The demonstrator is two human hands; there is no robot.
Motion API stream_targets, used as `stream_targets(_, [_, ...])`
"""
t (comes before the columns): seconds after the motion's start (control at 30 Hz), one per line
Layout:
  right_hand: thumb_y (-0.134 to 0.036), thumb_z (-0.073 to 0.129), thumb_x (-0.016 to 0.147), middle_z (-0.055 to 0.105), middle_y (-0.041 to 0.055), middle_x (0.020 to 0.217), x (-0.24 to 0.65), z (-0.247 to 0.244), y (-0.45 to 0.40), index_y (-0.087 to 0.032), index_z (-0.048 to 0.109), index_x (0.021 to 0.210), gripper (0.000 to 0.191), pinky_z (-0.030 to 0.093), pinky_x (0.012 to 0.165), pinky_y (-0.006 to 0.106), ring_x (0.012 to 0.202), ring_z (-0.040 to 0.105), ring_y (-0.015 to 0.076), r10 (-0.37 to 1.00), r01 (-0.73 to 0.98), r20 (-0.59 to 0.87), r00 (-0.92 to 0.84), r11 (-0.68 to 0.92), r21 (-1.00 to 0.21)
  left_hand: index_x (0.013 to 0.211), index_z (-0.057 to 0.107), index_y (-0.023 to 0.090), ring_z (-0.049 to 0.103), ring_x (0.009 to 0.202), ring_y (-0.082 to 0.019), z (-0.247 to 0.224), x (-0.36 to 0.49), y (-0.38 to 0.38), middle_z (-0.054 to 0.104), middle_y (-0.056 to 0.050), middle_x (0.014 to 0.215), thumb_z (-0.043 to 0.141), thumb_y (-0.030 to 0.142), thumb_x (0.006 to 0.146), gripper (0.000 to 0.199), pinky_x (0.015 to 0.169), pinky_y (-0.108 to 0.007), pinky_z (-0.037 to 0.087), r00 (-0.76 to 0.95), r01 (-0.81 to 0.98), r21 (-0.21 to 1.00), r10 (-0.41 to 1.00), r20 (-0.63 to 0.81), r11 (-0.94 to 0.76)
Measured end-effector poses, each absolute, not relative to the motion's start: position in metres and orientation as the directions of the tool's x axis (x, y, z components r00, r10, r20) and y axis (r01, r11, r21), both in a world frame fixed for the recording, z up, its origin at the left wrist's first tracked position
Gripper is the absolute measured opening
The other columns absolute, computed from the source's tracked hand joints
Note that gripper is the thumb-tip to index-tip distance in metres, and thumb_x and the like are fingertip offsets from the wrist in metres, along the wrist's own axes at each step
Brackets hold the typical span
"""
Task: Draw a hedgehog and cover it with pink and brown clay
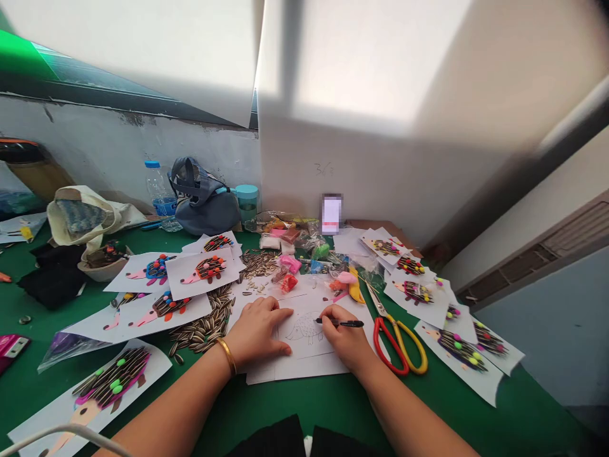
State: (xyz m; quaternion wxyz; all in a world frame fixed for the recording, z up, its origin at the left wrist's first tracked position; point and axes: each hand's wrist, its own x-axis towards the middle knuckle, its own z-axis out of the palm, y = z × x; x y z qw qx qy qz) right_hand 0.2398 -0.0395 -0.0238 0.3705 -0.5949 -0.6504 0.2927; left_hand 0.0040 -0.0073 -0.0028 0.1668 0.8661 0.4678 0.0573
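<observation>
My right hand (pixel 343 337) grips a black pen (pixel 349 324), its tip at the right side of a hedgehog drawing (pixel 308 327) on white paper (pixel 290 370). Left of the drawing, my left hand (pixel 261 330) lies flat on the sheet, thumb and fingers apart, with a gold bangle (pixel 226 355) on the wrist. Scissors (pixel 394 343) with one red and one yellow handle loop rest just right of my right hand. Striped sunflower seeds (pixel 209 320) are heaped to the left of the paper.
Finished hedgehog cards (pixel 204 273) lie at left, and more cards (pixel 419 292) overlap at right. Bagged coloured clay (pixel 290 263) is strewn behind the paper. A phone (pixel 332 214) leans on the back panel. A bottle (pixel 160 193), a blue bag (pixel 204 200) and a teal-lidded cup (pixel 247 203) stand at back left.
</observation>
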Motion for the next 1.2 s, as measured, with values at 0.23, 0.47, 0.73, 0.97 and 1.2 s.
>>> stream_targets(0.23, [-0.026, 0.047, 0.085, 0.062, 0.0013, 0.074, 0.2393, -0.0234, -0.0415, -0.021, 0.060, 0.078, 0.015, 0.042, 0.063, 0.027, 0.072, 0.057, 0.0185, 0.991, 0.556, 0.133, -0.010, 0.116, -0.823, 0.131, 0.056, 0.036, 0.051, 0.108, -0.031, -0.0037, 0.0037, -0.0072, 0.055, -0.006, 0.114, 0.079, 0.061, 0.061, 0.078, 0.094, -0.041, 0.038, 0.555, 0.792, 0.343, 0.830, -0.058, -0.505])
stream_targets(0.47, [-0.022, 0.047, 0.082, 0.061, -0.0003, 0.070, 0.2391, -0.0231, -0.0421, -0.022, 0.058, 0.074, 0.014, 0.040, 0.060, 0.026, 0.069, 0.056, 0.0174, 0.993, 0.567, 0.115, -0.002, 0.096, -0.818, 0.131, 0.055, 0.037, 0.051, 0.108, -0.030, -0.0035, 0.0037, -0.0076, 0.056, -0.006, 0.114, 0.078, 0.061, 0.061, 0.077, 0.092, -0.040, 0.038, 0.557, 0.790, 0.339, 0.829, -0.050, -0.511])
stream_targets(0.73, [-0.021, 0.047, 0.080, 0.060, -0.0005, 0.067, 0.2392, -0.0243, -0.0432, -0.022, 0.058, 0.071, 0.014, 0.039, 0.058, 0.025, 0.066, 0.056, 0.0173, 0.991, 0.561, 0.137, 0.002, 0.113, -0.820, 0.131, 0.055, 0.036, 0.050, 0.109, -0.031, -0.0022, 0.0039, -0.0075, 0.056, -0.006, 0.115, 0.078, 0.060, 0.062, 0.077, 0.093, -0.040, 0.038, 0.556, 0.791, 0.343, 0.829, -0.057, -0.506])
stream_targets(0.97, [-0.019, 0.044, 0.077, 0.059, -0.0006, 0.064, 0.2407, -0.0238, -0.0433, -0.022, 0.055, 0.067, 0.015, 0.038, 0.057, 0.026, 0.064, 0.054, 0.0170, 0.989, 0.562, 0.145, 0.002, 0.119, -0.818, 0.131, 0.055, 0.037, 0.051, 0.109, -0.031, -0.0006, 0.0044, -0.0075, 0.055, -0.006, 0.115, 0.078, 0.060, 0.062, 0.076, 0.093, -0.041, 0.038, 0.553, 0.794, 0.346, 0.830, -0.068, -0.500])
stream_targets(1.2, [-0.017, 0.043, 0.075, 0.059, -0.0014, 0.064, 0.2417, -0.0239, -0.0430, -0.023, 0.054, 0.067, 0.015, 0.037, 0.057, 0.026, 0.065, 0.055, 0.0172, 0.990, 0.599, 0.139, -0.004, 0.114, -0.793, 0.131, 0.056, 0.036, 0.050, 0.109, -0.031, -0.0025, 0.0043, -0.0068, 0.055, -0.006, 0.115, 0.078, 0.060, 0.062, 0.076, 0.093, -0.041, 0.037, 0.554, 0.792, 0.350, 0.830, -0.065, -0.500])
